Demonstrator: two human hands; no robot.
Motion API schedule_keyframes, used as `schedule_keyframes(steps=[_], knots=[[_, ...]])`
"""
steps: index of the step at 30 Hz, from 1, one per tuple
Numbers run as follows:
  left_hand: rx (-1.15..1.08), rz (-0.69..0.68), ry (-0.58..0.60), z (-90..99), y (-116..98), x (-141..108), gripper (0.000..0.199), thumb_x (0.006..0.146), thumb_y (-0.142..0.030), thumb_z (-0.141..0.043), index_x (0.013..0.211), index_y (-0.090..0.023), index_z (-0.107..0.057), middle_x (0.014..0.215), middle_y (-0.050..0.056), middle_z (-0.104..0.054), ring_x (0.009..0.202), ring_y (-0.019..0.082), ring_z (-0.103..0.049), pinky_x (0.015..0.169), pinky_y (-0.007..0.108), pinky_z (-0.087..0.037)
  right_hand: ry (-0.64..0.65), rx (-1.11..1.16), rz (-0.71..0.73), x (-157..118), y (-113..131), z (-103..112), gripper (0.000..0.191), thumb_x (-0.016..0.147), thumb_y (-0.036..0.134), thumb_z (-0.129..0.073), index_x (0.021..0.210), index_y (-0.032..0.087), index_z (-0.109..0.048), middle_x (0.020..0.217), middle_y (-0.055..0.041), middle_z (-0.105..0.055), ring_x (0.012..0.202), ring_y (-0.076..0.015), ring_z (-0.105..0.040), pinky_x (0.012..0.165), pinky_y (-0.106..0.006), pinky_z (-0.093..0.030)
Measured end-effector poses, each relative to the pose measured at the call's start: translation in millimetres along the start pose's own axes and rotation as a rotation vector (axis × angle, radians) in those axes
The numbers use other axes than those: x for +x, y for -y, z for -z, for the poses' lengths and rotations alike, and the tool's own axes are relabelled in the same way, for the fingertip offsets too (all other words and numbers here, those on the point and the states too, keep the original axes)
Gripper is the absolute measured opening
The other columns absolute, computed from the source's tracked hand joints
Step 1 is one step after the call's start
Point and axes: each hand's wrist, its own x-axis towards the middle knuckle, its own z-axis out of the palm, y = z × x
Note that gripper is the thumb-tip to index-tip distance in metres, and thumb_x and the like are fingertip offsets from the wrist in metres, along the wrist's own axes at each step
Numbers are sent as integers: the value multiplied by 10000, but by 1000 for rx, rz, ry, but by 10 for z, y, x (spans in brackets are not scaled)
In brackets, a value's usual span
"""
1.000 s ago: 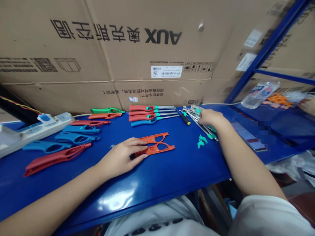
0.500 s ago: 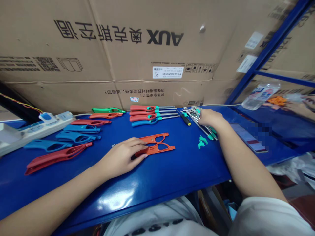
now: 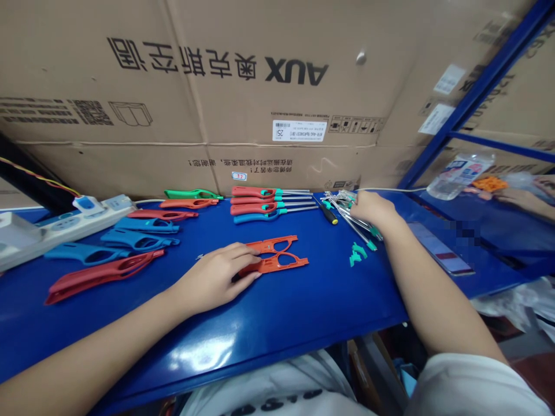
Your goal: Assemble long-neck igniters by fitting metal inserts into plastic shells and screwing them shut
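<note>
My left hand (image 3: 219, 276) rests on the blue table with its fingers wrapped over the left ends of two orange handle halves (image 3: 281, 263), which lie open side by side. My right hand (image 3: 373, 209) reaches into a pile of metal rods with green ends (image 3: 347, 212); its fingertips are hidden among the rods, so what they hold cannot be made out. Small green parts (image 3: 358, 253) lie just below that pile. Left of the rods is a screwdriver (image 3: 328, 212), and beyond it several red and blue lighters (image 3: 255, 207) with metal tubes lie stacked in a row.
Red, blue and green handle shells (image 3: 139, 238) lie at the left beside a white power strip (image 3: 65, 226). A phone (image 3: 441, 248), a plastic bottle (image 3: 459, 173) and another person's hand (image 3: 522, 199) are at the right. A large cardboard box (image 3: 195, 104) stands behind.
The view has shifted slightly. My left hand stays on the orange halves, and my right hand remains at the rods, with its wrist turned a little.
</note>
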Motion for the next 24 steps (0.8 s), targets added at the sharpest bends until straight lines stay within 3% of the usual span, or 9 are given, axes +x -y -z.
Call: schedule_keyframes(steps=[4, 9, 18, 21, 24], knots=[[-4, -8, -18, 5, -8, -1, 239, 1002, -325, -527, 1156, -233, -686, 1190, 66, -714, 1100, 230, -659, 957, 368, -545, 37, -29, -81, -34, 91, 4, 347, 824, 255, -573, 1136, 134, -664, 1174, -258, -690, 1048, -388, -682, 768, -449, -535], [-5, -11, -22, 6, -5, -6, 256, 1007, -327, -520, 1179, -234, -685, 1191, 74, -712, 1098, 233, -656, 950, 371, -547, 52, -13, -107, -19, 144, -69, 354, 851, 283, -567, 1178, 165, -633, 1186, -221, -694, 1059, -361, -681, 765, -421, -535], [10, -4, 27, 16, -14, -8, 249, 1026, -325, -493, 1179, -219, -659, 1219, 73, -695, 1121, 235, -636, 964, 376, -529, -121, 84, -93, -73, 156, 2, 322, 946, 300, -426, 1212, 163, -546, 1161, -232, -685, 1038, -354, -671, 771, -405, -494], [4, 3, 34, 34, -5, -7, 243, 1024, -324, -495, 1172, -224, -660, 1210, 70, -694, 1111, 235, -637, 958, 374, -525, -196, 172, -28, -70, 155, 2, 291, 955, 291, -417, 1197, 170, -526, 1108, -200, -695, 1005, -322, -669, 778, -376, -480], [7, 14, 49, 80, 20, -18, 234, 1011, -327, -514, 1158, -233, -671, 1181, 69, -699, 1085, 237, -646, 940, 371, -528, -282, 316, 137, -90, 187, -5, 240, 962, 282, -408, 1138, 173, -527, 1000, -155, -696, 921, -278, -663, 773, -349, -472]])
